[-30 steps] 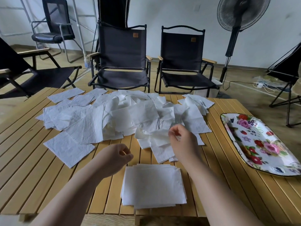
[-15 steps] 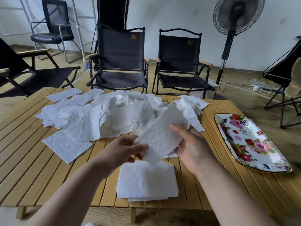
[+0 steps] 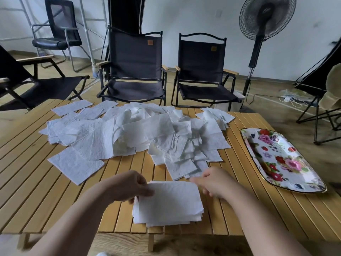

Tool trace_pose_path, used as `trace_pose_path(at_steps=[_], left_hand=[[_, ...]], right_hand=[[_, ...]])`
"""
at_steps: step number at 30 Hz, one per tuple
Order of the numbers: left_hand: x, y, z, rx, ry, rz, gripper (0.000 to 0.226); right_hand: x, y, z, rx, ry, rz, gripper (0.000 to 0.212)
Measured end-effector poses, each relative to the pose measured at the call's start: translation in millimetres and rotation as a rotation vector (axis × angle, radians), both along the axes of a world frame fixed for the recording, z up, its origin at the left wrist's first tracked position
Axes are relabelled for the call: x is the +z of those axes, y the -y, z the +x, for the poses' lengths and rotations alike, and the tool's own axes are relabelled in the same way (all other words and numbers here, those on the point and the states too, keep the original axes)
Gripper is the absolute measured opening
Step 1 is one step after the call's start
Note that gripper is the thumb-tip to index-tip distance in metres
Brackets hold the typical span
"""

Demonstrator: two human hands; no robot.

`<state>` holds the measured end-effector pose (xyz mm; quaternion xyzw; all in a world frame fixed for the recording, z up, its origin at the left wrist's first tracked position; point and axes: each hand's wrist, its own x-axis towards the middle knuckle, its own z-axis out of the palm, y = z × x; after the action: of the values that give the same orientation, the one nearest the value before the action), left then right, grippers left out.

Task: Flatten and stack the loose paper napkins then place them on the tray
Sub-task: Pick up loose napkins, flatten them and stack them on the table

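Note:
A neat stack of white napkins (image 3: 171,209) lies near the front edge of the wooden slat table (image 3: 36,191). A flat top napkin (image 3: 173,194) lies on the stack. My left hand (image 3: 129,185) pinches its left edge between thumb and fingers. My right hand (image 3: 212,183), blurred by motion, has its fingertips at the napkin's far right corner and seems to pinch it. A wide pile of loose, crumpled napkins (image 3: 138,132) covers the middle and far side of the table. The flowered oval tray (image 3: 280,159) sits at the right with nothing in it.
Two black folding chairs (image 3: 134,71) stand just beyond the table, with another chair at the left. A standing fan (image 3: 258,34) is at the back right, cables lie on the floor. Bare slats show between the stack and the tray.
One second ago my right hand picked a napkin from the pile. Both hands then held it up, and now they have lowered it flat onto the stack.

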<state>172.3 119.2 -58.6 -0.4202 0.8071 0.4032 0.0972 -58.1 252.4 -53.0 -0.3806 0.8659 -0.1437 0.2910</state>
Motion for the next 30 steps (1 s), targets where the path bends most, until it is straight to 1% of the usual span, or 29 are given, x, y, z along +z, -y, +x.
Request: trace_pose_path(at_steps=[2,3,5,7,10,13,16,17,18,20,21,22,23,24,25,27,28,30], left_hand=[[-5,2,-3,0.036,0.015,-0.123,0.026],[-8,4,-4,0.076,0.005,-0.178,0.026],[-12,8,-3,0.148,-0.024,-0.245,0.024],[-11,9,-2,0.156,-0.022,-0.255,0.021],[-10,7,-2,0.129,-0.008,-0.236,0.022],[-10,7,-3,0.154,-0.041,-0.247,0.023],[-7,6,-4,0.185,-0.112,-0.257,0.021],[-5,5,-5,0.197,-0.150,-0.254,0.020],[-1,3,-6,0.213,-0.196,-0.234,0.021],[6,2,-8,0.254,-0.334,-0.122,0.025],[9,1,-8,0.285,-0.430,-0.002,0.030],[13,0,-8,0.321,-0.529,0.145,0.040],[17,-1,-8,0.347,-0.616,0.293,0.055],[19,-2,-8,0.354,-0.683,0.425,0.065],[20,-4,-8,0.339,-0.737,0.540,0.065],[23,-9,-9,0.291,-0.800,0.693,0.053],[25,-12,-11,0.285,-0.814,0.720,0.048],[24,-14,-12,0.293,-0.810,0.691,0.040]], right_hand=[[-7,8,-6,-0.173,-0.038,-0.163,0.033],[-8,12,-8,-0.219,-0.070,-0.207,0.031],[-13,20,-7,-0.242,-0.110,-0.222,0.031],[-22,28,-3,-0.242,-0.112,-0.208,0.032],[-33,41,2,-0.253,-0.103,-0.265,0.020],[-17,43,8,-0.258,-0.024,-0.432,0.015],[9,38,16,-0.170,0.039,-0.596,0.017],[19,34,20,-0.146,0.111,-0.638,0.019],[28,29,24,-0.132,0.225,-0.683,0.022],[42,18,29,-0.131,0.506,-0.763,0.020],[48,13,30,-0.130,0.661,-0.796,0.017],[52,8,30,-0.125,0.809,-0.826,0.015],[55,4,30,-0.125,0.926,-0.854,0.014],[58,0,29,-0.120,0.997,-0.876,0.014],[59,-4,28,-0.113,1.024,-0.883,0.014],[59,-8,25,-0.105,1.011,-0.878,0.015],[57,-9,21,-0.107,0.985,-0.860,0.014],[51,-9,15,-0.118,0.883,-0.754,0.015]])
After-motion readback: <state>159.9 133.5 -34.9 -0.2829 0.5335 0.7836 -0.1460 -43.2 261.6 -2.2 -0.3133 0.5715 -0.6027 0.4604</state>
